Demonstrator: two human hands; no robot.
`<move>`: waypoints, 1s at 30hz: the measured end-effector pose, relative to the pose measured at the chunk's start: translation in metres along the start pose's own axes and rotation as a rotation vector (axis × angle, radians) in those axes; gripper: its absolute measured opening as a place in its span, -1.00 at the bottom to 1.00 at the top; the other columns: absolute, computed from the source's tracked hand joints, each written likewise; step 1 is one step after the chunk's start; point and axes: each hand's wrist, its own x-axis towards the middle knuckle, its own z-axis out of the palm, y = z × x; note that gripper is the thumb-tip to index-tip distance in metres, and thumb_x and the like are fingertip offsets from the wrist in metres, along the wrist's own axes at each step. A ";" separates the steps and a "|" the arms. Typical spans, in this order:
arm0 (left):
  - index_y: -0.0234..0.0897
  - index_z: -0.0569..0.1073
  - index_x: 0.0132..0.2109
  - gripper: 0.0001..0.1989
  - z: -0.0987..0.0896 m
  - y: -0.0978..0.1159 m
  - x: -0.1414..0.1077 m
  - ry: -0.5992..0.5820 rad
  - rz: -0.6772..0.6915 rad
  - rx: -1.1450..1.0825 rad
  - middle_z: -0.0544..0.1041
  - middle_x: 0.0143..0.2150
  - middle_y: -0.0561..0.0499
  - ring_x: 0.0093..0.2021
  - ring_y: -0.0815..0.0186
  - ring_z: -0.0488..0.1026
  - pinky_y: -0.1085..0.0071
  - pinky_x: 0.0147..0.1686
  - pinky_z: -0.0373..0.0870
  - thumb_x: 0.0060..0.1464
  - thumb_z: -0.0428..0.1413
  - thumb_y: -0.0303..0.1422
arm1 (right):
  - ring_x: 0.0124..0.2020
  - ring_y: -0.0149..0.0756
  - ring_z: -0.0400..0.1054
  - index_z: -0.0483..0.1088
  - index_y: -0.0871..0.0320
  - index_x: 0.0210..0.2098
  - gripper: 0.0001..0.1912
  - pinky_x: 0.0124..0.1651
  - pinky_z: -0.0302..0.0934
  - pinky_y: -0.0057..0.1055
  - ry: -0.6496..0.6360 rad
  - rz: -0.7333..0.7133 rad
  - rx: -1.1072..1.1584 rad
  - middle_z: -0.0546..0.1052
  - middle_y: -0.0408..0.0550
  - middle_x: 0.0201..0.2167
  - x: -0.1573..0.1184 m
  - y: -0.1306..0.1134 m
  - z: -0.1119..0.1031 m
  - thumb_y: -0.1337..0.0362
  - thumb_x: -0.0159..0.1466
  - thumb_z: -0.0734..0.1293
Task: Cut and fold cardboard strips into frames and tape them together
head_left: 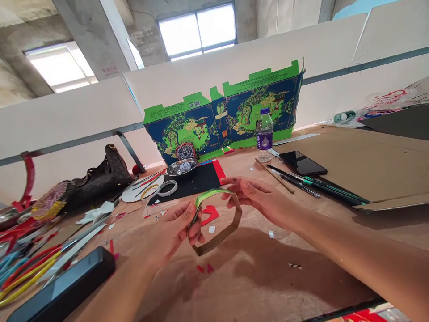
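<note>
A cardboard strip (223, 235) is bent into an angular, open loop, brown on its lower run and printed green along the top. It hangs in mid-air between the hands, above the tabletop (268, 277). The left hand (174, 228) pinches its left end between thumb and fingers (191, 223). The right hand (258, 199) reaches in from 3 o'clock, its fingers (234, 185) lying together along the top of the strip; I can't tell whether they grip it.

At 12 o'clock, a flattened green-and-navy carton (221, 120) leans against a white wall, with a barcode on one flap. A water bottle (264, 132) stands before it at 1 o'clock, its small label unreadable. A phone (303, 163) and pens (315, 190) lie at 2 o'clock, beside a cardboard sheet (362, 165). A black sheet (184, 188) holds a metal dish (181, 166) at 11 o'clock. A handbag (100, 176) sits at 10 o'clock. Red scraps (209, 214) lie just behind the strip.
</note>
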 end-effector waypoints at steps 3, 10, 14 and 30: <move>-0.30 0.36 -0.37 -0.60 0.002 0.000 -0.001 -0.020 -0.075 0.017 0.17 -0.67 0.22 -0.72 0.53 0.09 0.45 -0.56 0.32 0.02 0.21 -0.02 | -0.12 -0.31 0.38 0.32 0.04 0.17 -0.42 -0.01 0.29 -0.28 -0.065 -0.079 -0.137 0.47 -0.03 -0.11 -0.003 0.002 0.000 -0.09 0.25 0.32; -0.28 0.34 0.02 -0.48 0.007 0.000 -0.001 0.025 -0.081 0.084 0.22 -0.63 0.22 -0.67 0.53 0.06 0.49 -0.56 0.29 0.03 0.20 -0.03 | -0.49 -0.46 0.37 0.43 0.12 0.06 -0.67 -0.41 0.27 -0.51 -0.111 -0.034 -0.558 0.48 -0.14 -0.38 -0.013 -0.003 0.014 0.20 0.37 0.20; -0.27 0.17 0.21 -0.31 0.011 -0.001 -0.002 0.008 -0.061 0.216 0.15 -0.64 0.25 -0.63 0.49 0.00 0.51 -0.58 0.22 0.07 0.15 -0.01 | -0.21 -0.39 0.43 0.44 0.15 -0.06 -0.78 -0.23 0.28 -0.52 -0.058 -0.207 -0.706 0.53 -0.08 -0.13 -0.015 -0.007 0.021 0.29 0.32 0.28; 0.02 0.27 0.23 -0.53 0.024 -0.009 -0.023 0.120 0.395 1.012 0.59 -0.20 0.03 -0.25 0.21 0.51 0.45 -0.38 0.28 0.18 0.07 -0.16 | -0.09 -0.29 0.40 0.34 0.20 -0.01 -0.77 -0.03 0.31 -0.37 -0.191 -0.752 -1.131 0.55 0.06 -0.13 -0.022 0.001 0.023 0.34 0.34 0.29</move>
